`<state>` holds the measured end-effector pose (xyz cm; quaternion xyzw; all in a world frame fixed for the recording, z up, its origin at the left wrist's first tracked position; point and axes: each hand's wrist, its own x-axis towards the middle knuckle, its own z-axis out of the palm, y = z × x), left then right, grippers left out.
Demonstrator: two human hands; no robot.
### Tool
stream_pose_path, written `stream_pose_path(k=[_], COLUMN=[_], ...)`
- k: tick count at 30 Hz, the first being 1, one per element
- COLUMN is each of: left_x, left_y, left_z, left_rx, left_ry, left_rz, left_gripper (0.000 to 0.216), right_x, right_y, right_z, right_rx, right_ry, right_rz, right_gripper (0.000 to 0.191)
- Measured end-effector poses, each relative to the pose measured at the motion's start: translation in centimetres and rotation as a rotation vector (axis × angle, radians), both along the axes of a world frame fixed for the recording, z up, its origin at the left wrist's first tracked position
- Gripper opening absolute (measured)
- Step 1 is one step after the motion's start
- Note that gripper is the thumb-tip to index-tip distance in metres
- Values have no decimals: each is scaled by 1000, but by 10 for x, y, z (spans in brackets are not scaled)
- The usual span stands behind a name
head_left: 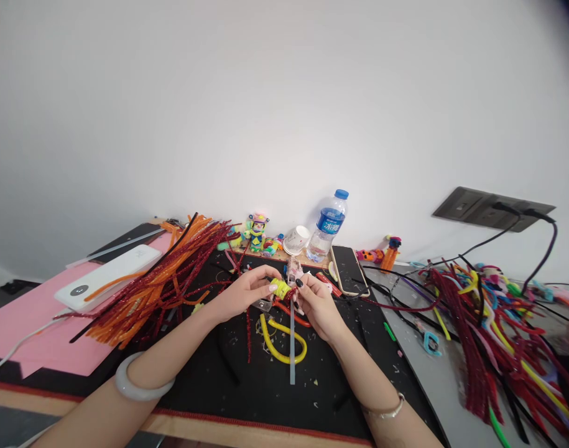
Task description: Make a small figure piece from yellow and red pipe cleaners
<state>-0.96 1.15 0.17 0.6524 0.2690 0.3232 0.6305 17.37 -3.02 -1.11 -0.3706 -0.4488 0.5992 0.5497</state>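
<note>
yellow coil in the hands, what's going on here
A person's left hand holds a small yellow coil above a black mat, while the right hand pinches a dark red glittery strand at the coil's end. A yellow curved piece lies on the mat below. A bundle of orange and dark red strands lies to the left, and a water bottle stands behind.

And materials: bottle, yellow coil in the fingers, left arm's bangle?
Bottle: clear glossy plastic, likely; see-through walls.
Yellow coil: probably matte chenille over wire, since it holds tight loops.
Bangle: smooth, polished, pale; stone, glass or resin, can't tell.
</note>
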Motion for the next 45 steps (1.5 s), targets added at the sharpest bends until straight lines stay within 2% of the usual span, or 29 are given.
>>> stream_pose_path(k=[6, 16, 23, 30, 37, 45], left_x=[0, 2, 2, 6, 6, 5], left_y=[3, -1, -5, -5, -10, -8], left_z=[-3, -3, -1, -7, -1, -8], left_rx=[-29, 101, 15, -89, -8, 77], left_ry=[10, 79, 21, 3, 88, 90], left_rz=[-43, -99, -174, -194, -139, -149], left_gripper=[37, 31, 23, 17, 22, 19], right_x=[1, 3, 5, 4, 1, 3], right_y=[0, 0, 1, 1, -1, 0], right_z=[2, 6, 1, -1, 1, 3], right_rx=[1, 27, 44, 82, 101, 129], right_ry=[6, 11, -8, -121, -203, -266], right_rz=[-10, -20, -7, 14, 8, -5], right_gripper=[28, 27, 24, 24, 25, 26])
